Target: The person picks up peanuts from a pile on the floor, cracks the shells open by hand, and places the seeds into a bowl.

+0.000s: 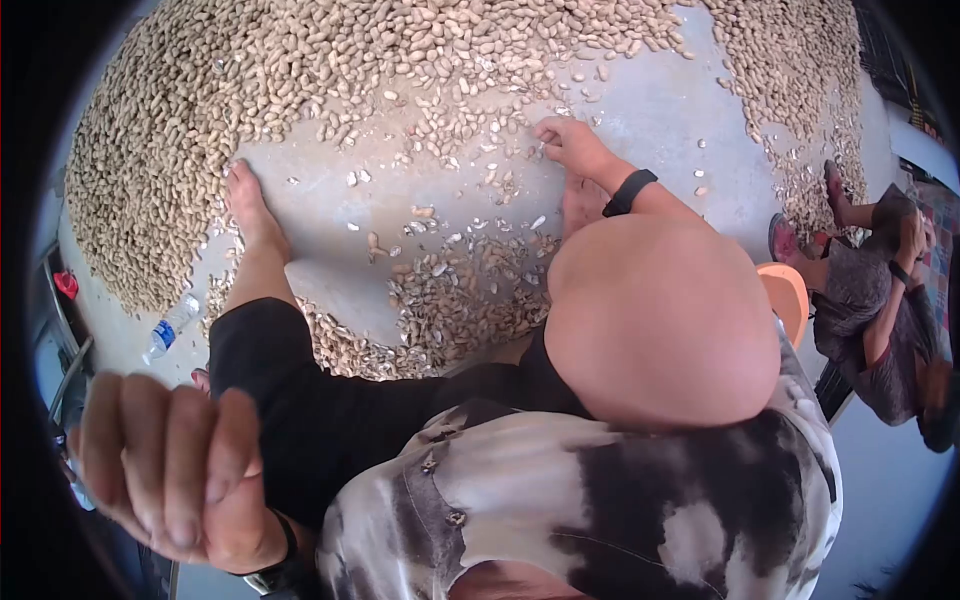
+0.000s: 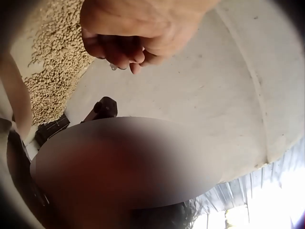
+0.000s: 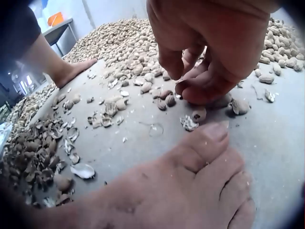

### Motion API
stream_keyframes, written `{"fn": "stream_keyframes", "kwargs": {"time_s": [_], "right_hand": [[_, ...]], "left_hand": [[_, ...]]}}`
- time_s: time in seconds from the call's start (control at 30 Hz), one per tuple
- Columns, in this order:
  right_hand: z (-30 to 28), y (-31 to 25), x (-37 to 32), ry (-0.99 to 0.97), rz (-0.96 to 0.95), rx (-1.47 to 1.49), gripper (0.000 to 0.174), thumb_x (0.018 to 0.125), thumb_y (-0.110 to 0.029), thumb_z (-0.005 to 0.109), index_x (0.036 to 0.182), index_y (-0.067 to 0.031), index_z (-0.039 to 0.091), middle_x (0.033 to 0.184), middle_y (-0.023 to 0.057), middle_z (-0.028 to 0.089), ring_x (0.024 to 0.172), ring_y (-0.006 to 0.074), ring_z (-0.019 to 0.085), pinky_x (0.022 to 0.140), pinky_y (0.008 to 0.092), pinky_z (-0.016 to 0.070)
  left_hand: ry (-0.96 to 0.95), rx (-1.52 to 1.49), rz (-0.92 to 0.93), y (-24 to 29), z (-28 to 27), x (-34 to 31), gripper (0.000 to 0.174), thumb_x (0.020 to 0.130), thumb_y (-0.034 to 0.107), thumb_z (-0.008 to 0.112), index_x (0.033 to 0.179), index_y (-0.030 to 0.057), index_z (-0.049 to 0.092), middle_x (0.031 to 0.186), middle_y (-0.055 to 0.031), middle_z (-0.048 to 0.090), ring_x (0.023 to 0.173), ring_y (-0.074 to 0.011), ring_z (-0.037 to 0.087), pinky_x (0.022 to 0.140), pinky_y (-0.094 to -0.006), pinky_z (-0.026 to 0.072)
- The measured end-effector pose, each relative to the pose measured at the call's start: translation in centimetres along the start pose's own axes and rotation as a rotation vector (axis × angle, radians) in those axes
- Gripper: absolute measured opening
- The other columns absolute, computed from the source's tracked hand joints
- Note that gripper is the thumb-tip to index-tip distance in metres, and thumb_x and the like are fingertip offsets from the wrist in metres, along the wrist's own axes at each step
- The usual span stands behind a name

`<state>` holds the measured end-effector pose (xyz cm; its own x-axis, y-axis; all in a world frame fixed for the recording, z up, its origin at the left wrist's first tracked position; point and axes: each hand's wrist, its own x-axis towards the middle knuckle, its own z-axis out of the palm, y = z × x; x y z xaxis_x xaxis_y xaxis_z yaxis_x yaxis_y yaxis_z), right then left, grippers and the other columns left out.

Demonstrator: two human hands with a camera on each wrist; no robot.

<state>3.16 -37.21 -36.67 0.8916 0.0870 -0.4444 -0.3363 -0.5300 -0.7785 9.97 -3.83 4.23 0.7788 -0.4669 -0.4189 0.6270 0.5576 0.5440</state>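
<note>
My left hand (image 1: pixel 170 470) is raised close to the head camera, its fingers curled in toward the palm. In the left wrist view the curled fingers (image 2: pixel 121 55) show nothing held between them. Down at the floor, my right hand (image 1: pixel 578 150) reaches in beside the right foot (image 3: pixel 190 176). Its thumb and fingers are bent with a gap between them, fingertips right at several unshelled peanuts (image 3: pixel 167 98). Another peanut (image 3: pixel 239 106) lies just beyond those fingers, near the big toe. Part of the palm side is hidden in the right wrist view.
A large heap of unshelled peanuts (image 1: pixel 330 50) spreads across the far floor. Broken shells (image 1: pixel 450 300) are piled between the legs. A plastic bottle (image 1: pixel 172 328) lies at the left. Another person (image 1: pixel 880 290) sits at the right, near an orange seat (image 1: pixel 787 290).
</note>
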Motion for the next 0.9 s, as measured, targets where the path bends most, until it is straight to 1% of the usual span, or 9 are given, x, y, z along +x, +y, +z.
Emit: {"fn": "stream_keyframes", "kwargs": {"time_s": [0.07,0.23,0.33,0.43,0.53,0.63,0.73,0.83,0.9], "right_hand": [[0.9,-0.1,0.2,0.084,-0.059,-0.114,0.026,0.076,-0.002,0.059,0.101,-0.0069,0.057,0.088,0.0092,0.058,0.077,0.0203,0.060,0.071,0.0308,0.0495],[0.4,-2.1,-0.1,0.162,-0.191,-0.379,0.024,0.076,-0.010,0.062,0.100,-0.0106,0.056,0.091,0.0132,0.056,0.080,0.0313,0.060,0.072,0.0397,0.0495],[0.8,0.6,0.8,0.198,-0.158,-0.533,0.025,0.076,-0.014,0.062,0.100,-0.0124,0.055,0.093,0.0146,0.056,0.079,0.0344,0.060,0.070,0.0437,0.0488],[0.4,0.2,0.4,0.145,-0.148,-0.653,0.020,0.081,-0.016,0.060,0.099,-0.0093,0.055,0.091,0.0114,0.059,0.070,0.0271,0.062,0.064,0.0392,0.0498],[0.6,0.1,-0.2,0.051,-0.065,0.377,0.018,0.087,-0.019,0.056,0.099,-0.0049,0.056,0.088,0.0053,0.059,0.068,0.0151,0.059,0.060,0.0298,0.0472],[-2.8,-7.4,-2.3,-0.168,0.020,0.861,0.021,0.090,-0.020,0.054,0.100,-0.0015,0.058,0.085,0.0007,0.057,0.072,0.0077,0.052,0.063,0.0225,0.0424],[-5.1,-11.4,-2.7,-0.400,-0.156,0.983,0.024,0.088,-0.021,0.057,0.103,-0.0017,0.059,0.086,0.0017,0.057,0.076,0.0095,0.052,0.066,0.0224,0.0409],[-5.8,-14.0,-2.1,-0.579,-0.321,1.014,0.026,0.086,-0.023,0.059,0.102,-0.0024,0.061,0.088,0.0028,0.057,0.081,0.0116,0.052,0.071,0.0251,0.0412],[-5.3,-15.7,-1.4,-0.545,-0.486,0.906,0.026,0.085,-0.025,0.061,0.098,-0.0027,0.063,0.089,0.0033,0.057,0.084,0.0129,0.052,0.074,0.0258,0.0409]], "left_hand": [[0.199,0.014,-0.061,-2.4,-0.3,1.2,0.024,0.097,0.021,0.037,0.076,0.0126,0.043,0.056,0.0042,0.037,0.046,-0.0079,0.037,0.059,-0.0270,0.0323],[0.066,0.103,-0.152,-5.1,-1.3,2.7,0.016,0.096,0.017,0.041,0.082,0.0096,0.042,0.060,0.0036,0.035,0.053,-0.0074,0.034,0.062,-0.0272,0.0313],[0.092,0.161,-0.175,-6.5,-0.9,3.5,0.016,0.096,0.017,0.042,0.082,0.0088,0.042,0.060,0.0039,0.034,0.054,-0.0075,0.034,0.063,-0.0267,0.0317],[0.166,0.240,-0.207,-8.0,-1.1,3.9,0.017,0.094,0.020,0.046,0.083,0.0063,0.046,0.061,0.0042,0.035,0.055,-0.0079,0.035,0.062,-0.0261,0.0335],[0.187,0.300,-0.244,-8.9,-2.5,4.1,0.022,0.092,0.023,0.050,0.094,0.0018,0.056,0.067,0.0007,0.046,0.064,-0.0113,0.046,0.066,-0.0275,0.0406],[0.273,0.441,-0.238,-10.1,-2.9,4.7,0.028,0.091,0.021,0.051,0.108,-0.0005,0.055,0.083,-0.0043,0.057,0.078,-0.0145,0.055,0.075,-0.0278,0.0442],[0.271,0.489,-0.328,-10.9,-3.8,5.3,0.033,0.091,0.018,0.052,0.118,-0.0012,0.051,0.102,-0.0096,0.060,0.093,-0.0179,0.058,0.081,-0.0279,0.0460],[0.271,0.508,-0.365,-12.4,-4.1,6.3,0.033,0.091,0.015,0.053,0.120,-0.0012,0.049,0.109,-0.0120,0.059,0.098,-0.0179,0.058,0.081,-0.0276,0.0471],[0.247,0.495,-0.349,-13.1,-4.0,6.9,0.034,0.090,0.013,0.054,0.121,-0.0020,0.048,0.110,-0.0129,0.059,0.099,-0.0181,0.058,0.081,-0.0276,0.0483]]}}
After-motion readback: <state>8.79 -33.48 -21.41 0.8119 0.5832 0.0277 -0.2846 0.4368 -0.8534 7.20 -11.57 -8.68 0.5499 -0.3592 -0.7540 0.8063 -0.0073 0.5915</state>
